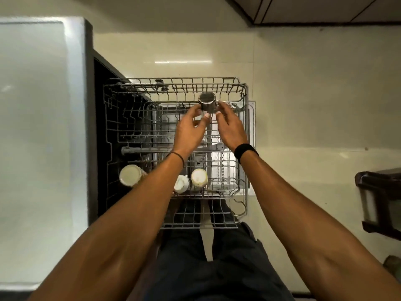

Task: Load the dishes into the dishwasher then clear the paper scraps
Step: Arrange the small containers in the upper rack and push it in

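— Where's the steel cup [207, 102]?
— Upside down at twelve o'clock in the upper rack [173, 83]. The left hand [191, 127] curls around it; the right hand [227, 124] seems to pinch its three o'clock side.
— Anything else?
— Pale mugs [199, 178] at six o'clock.

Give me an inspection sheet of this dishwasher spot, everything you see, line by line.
Surface: pulled-out wire rack; pale counter at left.
Job's things: steel cup at the rack's far side; three pale cups at its near edge.
Clutter: nothing seen.
Grips: left hand and right hand both hold the steel cup.
Cables: nothing seen.
Surroundings: tiled floor; dark wooden furniture at right.
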{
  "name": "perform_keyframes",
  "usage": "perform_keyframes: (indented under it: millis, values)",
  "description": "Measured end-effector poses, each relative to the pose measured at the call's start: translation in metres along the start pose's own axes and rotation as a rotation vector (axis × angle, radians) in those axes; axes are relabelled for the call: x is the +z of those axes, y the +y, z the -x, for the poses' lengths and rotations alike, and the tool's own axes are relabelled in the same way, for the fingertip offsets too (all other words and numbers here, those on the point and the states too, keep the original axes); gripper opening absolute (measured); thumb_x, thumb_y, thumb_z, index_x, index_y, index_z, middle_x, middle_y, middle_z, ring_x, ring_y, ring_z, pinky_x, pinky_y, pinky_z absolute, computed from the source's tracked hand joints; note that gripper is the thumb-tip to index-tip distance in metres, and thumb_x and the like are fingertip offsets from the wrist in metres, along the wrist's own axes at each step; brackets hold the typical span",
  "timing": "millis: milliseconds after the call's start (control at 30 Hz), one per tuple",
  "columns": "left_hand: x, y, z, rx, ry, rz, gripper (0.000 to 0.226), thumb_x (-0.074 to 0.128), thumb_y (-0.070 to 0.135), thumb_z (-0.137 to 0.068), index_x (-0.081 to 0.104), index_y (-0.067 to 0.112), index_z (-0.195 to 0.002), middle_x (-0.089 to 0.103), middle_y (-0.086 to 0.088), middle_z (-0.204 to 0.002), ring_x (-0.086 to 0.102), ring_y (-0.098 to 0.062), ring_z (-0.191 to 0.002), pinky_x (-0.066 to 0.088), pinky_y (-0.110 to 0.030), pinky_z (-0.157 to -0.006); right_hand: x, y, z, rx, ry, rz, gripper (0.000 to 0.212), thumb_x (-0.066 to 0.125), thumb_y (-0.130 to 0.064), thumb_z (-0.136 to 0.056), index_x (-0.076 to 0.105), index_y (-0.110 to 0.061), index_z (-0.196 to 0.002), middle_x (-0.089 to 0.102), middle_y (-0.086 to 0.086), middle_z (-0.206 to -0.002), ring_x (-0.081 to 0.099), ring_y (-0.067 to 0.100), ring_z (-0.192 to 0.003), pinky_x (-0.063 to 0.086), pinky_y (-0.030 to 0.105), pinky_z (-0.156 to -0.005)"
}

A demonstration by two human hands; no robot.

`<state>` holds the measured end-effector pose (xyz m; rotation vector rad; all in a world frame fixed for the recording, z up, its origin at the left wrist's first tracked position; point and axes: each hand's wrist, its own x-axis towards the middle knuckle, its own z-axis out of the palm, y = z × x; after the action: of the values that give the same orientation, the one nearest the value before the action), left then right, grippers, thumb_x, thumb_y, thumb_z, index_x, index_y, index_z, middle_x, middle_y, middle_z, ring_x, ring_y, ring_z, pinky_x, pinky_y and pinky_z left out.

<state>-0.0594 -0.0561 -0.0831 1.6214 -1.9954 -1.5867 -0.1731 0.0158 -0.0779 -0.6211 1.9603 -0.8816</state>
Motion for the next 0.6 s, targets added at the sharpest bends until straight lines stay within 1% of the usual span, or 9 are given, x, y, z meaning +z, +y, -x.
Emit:
perform_keyframes:
  millis: [100, 167, 200, 233, 300, 367, 433, 533, 600]
  values:
    - [-0.01, 0.011, 0.041, -0.004, 0.033, 0.103, 0.047, 0.051, 0.049, -0.103, 0.051, 0.028, -0.145, 0.062, 0.004, -0.138, 0.061, -0.015, -0.121, 0.052, -0.048, -0.105, -0.002, -0.012, 0.036, -0.017, -0.013, -0.063, 0.044, 0.038, -0.031, -0.11, 0.039, -0.027, -0.154, 0.047, 0.004, -0.154, 0.047, 0.02, -0.137, 0.035, 0.03, -0.102]
    - [-0.017, 0.012, 0.07, -0.005, 0.091, 0.162, 0.05, 0.048, 0.06, -0.099, 0.054, 0.034, -0.141, 0.065, 0.006, -0.133, 0.065, -0.014, -0.118, 0.055, -0.049, -0.101, 0.0, -0.017, 0.062, -0.042, -0.029, -0.114, 0.044, 0.039, -0.033, -0.109, 0.042, -0.026, -0.153, 0.05, 0.005, -0.152, 0.049, 0.02, -0.136, 0.037, 0.034, -0.11]
    - [-0.021, 0.013, 0.083, 0.002, 0.116, 0.194, 0.05, 0.047, 0.061, -0.1, 0.054, 0.034, -0.141, 0.065, 0.007, -0.132, 0.067, -0.011, -0.114, 0.056, -0.047, -0.099, 0.001, -0.018, 0.073, -0.05, -0.034, -0.143, 0.044, 0.04, -0.034, -0.108, 0.044, -0.025, -0.152, 0.053, 0.004, -0.149, 0.052, 0.019, -0.134, 0.04, 0.039, -0.113]
    - [-0.025, 0.015, 0.096, 0.011, 0.136, 0.23, 0.048, 0.046, 0.057, -0.102, 0.053, 0.031, -0.142, 0.066, 0.006, -0.131, 0.069, -0.009, -0.11, 0.057, -0.045, -0.097, 0.003, -0.019, 0.083, -0.061, -0.038, -0.164, 0.045, 0.041, -0.036, -0.107, 0.045, -0.025, -0.151, 0.056, 0.004, -0.147, 0.056, 0.018, -0.131, 0.044, 0.045, -0.113]
    - [-0.035, 0.018, 0.118, 0.02, 0.19, 0.322, 0.043, 0.045, 0.044, -0.107, 0.053, 0.023, -0.144, 0.066, 0.001, -0.131, 0.071, -0.007, -0.105, 0.059, -0.04, -0.094, 0.006, -0.02, 0.099, -0.069, -0.054, -0.199, 0.045, 0.042, -0.04, -0.107, 0.046, -0.028, -0.149, 0.06, 0.001, -0.142, 0.064, 0.015, -0.12, 0.049, 0.049, -0.107]
    - [-0.046, 0.014, 0.139, 0.028, 0.256, 0.403, 0.04, 0.045, 0.038, -0.109, 0.054, 0.02, -0.144, 0.067, -0.002, -0.13, 0.072, -0.011, -0.103, 0.06, -0.035, -0.09, 0.012, -0.026, 0.115, -0.092, -0.07, -0.232, 0.042, 0.043, -0.042, -0.107, 0.048, -0.029, -0.147, 0.065, -0.004, -0.133, 0.068, 0.011, -0.11, 0.053, 0.05, -0.102]
    - [-0.06, 0.005, 0.158, 0.055, 0.3, 0.434, 0.041, 0.044, 0.039, -0.109, 0.054, 0.019, -0.144, 0.067, -0.003, -0.131, 0.072, -0.012, -0.102, 0.06, -0.034, -0.089, 0.019, -0.036, 0.13, -0.13, -0.087, -0.256, 0.041, 0.044, -0.042, -0.107, 0.049, -0.028, -0.145, 0.069, -0.008, -0.123, 0.07, 0.01, -0.103, 0.056, 0.047, -0.098]
    - [-0.09, -0.017, 0.193, 0.102, 0.382, 0.444, 0.042, 0.044, 0.042, -0.108, 0.054, 0.021, -0.144, 0.067, -0.001, -0.129, 0.073, -0.011, -0.1, 0.06, -0.037, -0.091, 0.042, -0.055, 0.157, -0.206, -0.145, -0.265, 0.039, 0.046, -0.04, -0.107, 0.052, -0.025, -0.142, 0.071, -0.005, -0.12, 0.071, 0.01, -0.101, 0.057, 0.042, -0.095]
    - [-0.111, -0.03, 0.217, 0.123, 0.452, 0.457, 0.04, 0.044, 0.041, -0.108, 0.055, 0.022, -0.141, 0.069, 0.0, -0.126, 0.074, -0.011, -0.097, 0.06, -0.039, -0.09, 0.061, -0.07, 0.175, -0.255, -0.206, -0.268, 0.034, 0.047, -0.038, -0.107, 0.055, -0.027, -0.138, 0.073, -0.003, -0.118, 0.072, 0.013, -0.101, 0.058, 0.041, -0.093]
